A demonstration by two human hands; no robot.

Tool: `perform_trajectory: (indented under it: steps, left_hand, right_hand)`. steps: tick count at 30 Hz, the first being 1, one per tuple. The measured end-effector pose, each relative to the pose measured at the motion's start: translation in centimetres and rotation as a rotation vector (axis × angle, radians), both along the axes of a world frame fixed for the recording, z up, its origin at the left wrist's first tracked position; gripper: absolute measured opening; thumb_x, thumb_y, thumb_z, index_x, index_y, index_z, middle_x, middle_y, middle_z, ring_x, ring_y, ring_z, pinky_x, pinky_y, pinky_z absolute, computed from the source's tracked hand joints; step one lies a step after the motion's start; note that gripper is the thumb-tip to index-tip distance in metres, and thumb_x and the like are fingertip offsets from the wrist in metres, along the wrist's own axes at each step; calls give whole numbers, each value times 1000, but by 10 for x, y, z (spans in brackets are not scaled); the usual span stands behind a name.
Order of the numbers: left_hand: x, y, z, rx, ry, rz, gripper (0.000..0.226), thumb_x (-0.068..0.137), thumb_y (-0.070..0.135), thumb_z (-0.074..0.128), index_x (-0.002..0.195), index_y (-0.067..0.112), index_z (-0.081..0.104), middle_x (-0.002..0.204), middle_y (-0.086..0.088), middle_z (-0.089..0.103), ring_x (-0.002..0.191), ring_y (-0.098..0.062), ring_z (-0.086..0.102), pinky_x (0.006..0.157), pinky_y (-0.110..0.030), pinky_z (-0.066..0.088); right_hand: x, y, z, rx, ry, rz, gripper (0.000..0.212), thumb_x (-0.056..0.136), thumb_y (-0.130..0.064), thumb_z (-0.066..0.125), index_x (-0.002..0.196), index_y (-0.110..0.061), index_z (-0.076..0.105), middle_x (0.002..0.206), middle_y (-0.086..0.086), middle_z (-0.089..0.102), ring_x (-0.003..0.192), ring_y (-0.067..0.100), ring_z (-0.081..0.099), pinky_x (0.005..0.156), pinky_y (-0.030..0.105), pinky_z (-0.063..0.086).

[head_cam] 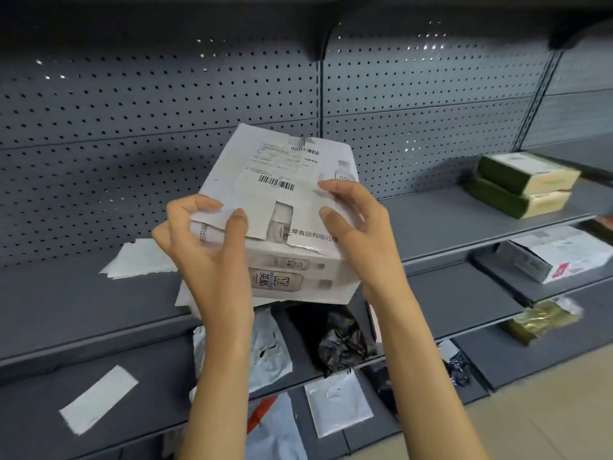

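A white carton (298, 270) printed with bottles is held in the air in front of a dark grey metal shelf (464, 220), just above its front edge. The left hand (205, 240) curls its thumb and fingers round the near-left edge of the torn top flap (275, 174), which carries a shipping label with barcodes. The right hand (358, 220) grips the carton's right edge, so the two hands are apart, each clamped on the carton. Behind rises a grey perforated back panel (132, 127). On the same shelf a white sheet of paper (139, 260) lies to the left, and two green boxes (520, 180) sit stacked at the far right. Lower shelves hold a white strip (99, 400), a crumpled black bag (345, 340), a flat white pouch (338, 403), an opened pale box (557, 257) and a blurred yellowish packet (540, 320). A beige floor (547, 426) shows at the lower right.
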State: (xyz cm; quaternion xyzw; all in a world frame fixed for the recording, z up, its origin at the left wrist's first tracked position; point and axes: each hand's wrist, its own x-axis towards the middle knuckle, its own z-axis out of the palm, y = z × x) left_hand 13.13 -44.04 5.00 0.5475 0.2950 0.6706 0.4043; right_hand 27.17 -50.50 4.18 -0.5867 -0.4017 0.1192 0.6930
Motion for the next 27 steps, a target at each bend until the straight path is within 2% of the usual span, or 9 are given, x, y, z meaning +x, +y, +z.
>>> perform_trajectory:
  steps: [3,6,9,13,18,20,23,25,27]
  left_hand:
    - [34,-22,-3,-19,37,-42,21,83,24,69,92,36,53,114,5,41,113,-16,51,104,-51,43]
    - [71,-40,-4,-36,51,-103,22,85,20,70,94,31,53,114,4,41,106,2,50,99,-35,45]
    - [111,-56,-6,-31,29,-215,24,86,15,70,95,29,53,114,1,39,103,-6,51,98,-27,46]
    - [157,-70,-9,-8,67,-253,23,86,11,70,99,20,53,111,-1,38,83,9,46,76,-4,38]
    - [226,-84,-14,-40,72,-387,29,87,11,70,88,34,52,111,2,38,96,-6,50,80,-9,42]
    - [252,-89,-16,-48,59,-418,25,86,10,70,90,27,53,111,3,39,93,3,53,78,-9,44]
    - [294,-91,-18,-61,41,-442,24,86,4,70,96,15,51,108,4,38,77,16,51,68,-4,44]
    - [318,-88,-19,-64,48,-446,27,85,4,72,92,21,52,107,6,39,80,12,52,70,-7,45]
    - [341,-83,-17,-52,68,-446,33,83,5,73,87,29,51,104,10,39,84,9,54,73,-10,46]
  right_hand:
    - [30,-30,-3,-4,13,-58,30,93,-7,62,115,-27,70,120,-17,70,119,1,62,107,42,52]
    - [60,-58,-4,-16,13,-124,30,94,-8,61,115,-28,70,115,-19,70,115,1,63,103,40,54]
    - [95,-84,-7,-19,4,-200,29,95,-8,60,115,-27,70,113,-20,67,113,-3,61,102,37,54]
    - [133,-107,-12,-34,14,-279,30,95,-8,60,117,-27,68,122,-15,67,119,1,60,102,40,54]
    - [193,-134,-19,-30,27,-371,30,95,-8,60,118,-25,67,124,-14,67,120,4,61,103,45,54]
    - [217,-140,-24,-29,41,-393,30,95,-9,60,118,-26,68,121,-18,67,119,4,62,102,45,55]
    - [257,-145,-26,-27,47,-411,30,96,-8,59,118,-27,68,115,-25,67,115,1,63,100,42,57]
    - [283,-145,-27,-43,31,-408,29,97,-9,59,118,-26,68,118,-23,67,116,-1,62,101,43,56]
    - [309,-142,-28,-63,30,-399,29,97,-10,59,118,-28,67,119,-22,67,119,5,62,101,48,55]
